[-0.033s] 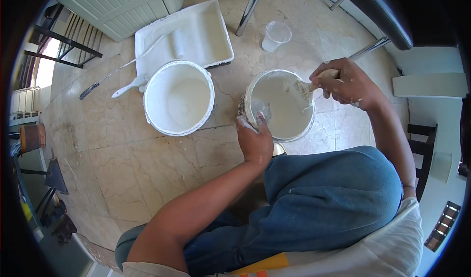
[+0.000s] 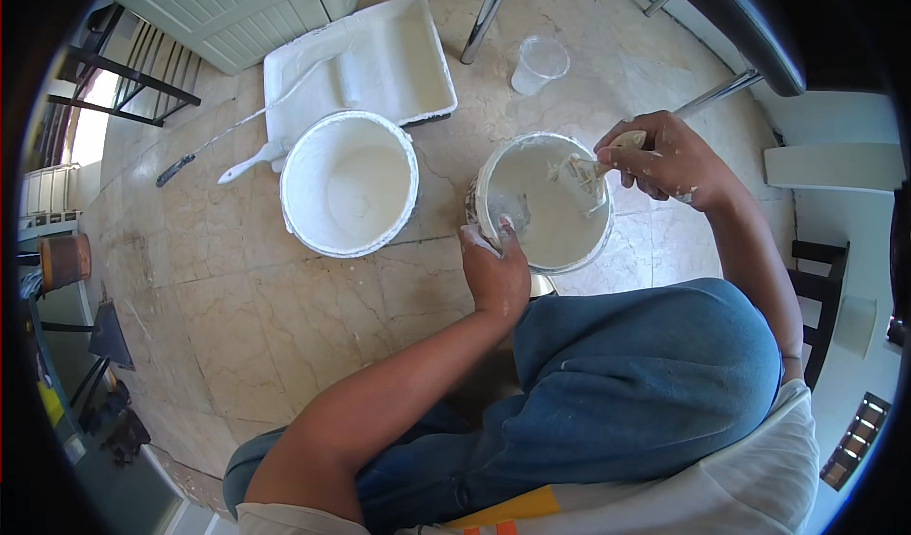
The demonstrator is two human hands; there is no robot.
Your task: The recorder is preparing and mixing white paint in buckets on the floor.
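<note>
My left hand (image 2: 497,267) is closed on the near left rim of a paint-smeared bucket (image 2: 605,236), thumb over the inside edge. Beside that thumb, a greyish, translucent patch shows inside the bucket; I cannot tell what it is. My right hand (image 2: 661,163) grips a paintbrush (image 2: 586,176) by its pale handle. Its bristles, clotted with white paint, rest against or just over the bucket's inner right wall. White paint marks both hands. Left of this bucket stands a second white bucket (image 2: 365,189), its inside coated white.
Behind the second bucket lies a white paint tray (image 2: 399,80), with a long-handled roller frame (image 2: 237,122) across it. A white-handled brush (image 2: 249,163) sits beside it. A clear plastic cup (image 2: 541,64) stands farther back, near metal chair legs (image 2: 489,15). The floor (image 2: 266,317) is tiled.
The brush in my right hand has shifted slightly left relative to the bucket. My left hand keeps its hold on the rim. The whole view has moved a little.
</note>
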